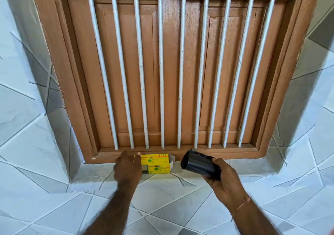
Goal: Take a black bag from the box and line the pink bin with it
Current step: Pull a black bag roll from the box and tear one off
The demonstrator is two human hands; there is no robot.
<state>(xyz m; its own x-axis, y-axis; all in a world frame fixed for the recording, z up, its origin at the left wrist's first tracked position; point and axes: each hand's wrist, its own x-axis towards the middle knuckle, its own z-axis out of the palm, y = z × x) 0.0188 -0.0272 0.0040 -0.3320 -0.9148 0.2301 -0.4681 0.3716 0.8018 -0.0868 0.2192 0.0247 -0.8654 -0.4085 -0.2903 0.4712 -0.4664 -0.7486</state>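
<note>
A small yellow box point(156, 163) lies on its side on the tiled sill below the window, its right end flap open. My left hand point(127, 166) grips the box's left end. My right hand point(222, 177) is to the right of the box and holds a roll of black bags point(197, 163), which sticks out to the upper left, clear of the box's open end. The pink bin is not in view.
A brown wooden window point(173, 68) with shut shutters and several white vertical bars point(160, 72) fills the wall right behind the box. White and grey patterned tiles point(162, 198) cover the sill and the walls on both sides.
</note>
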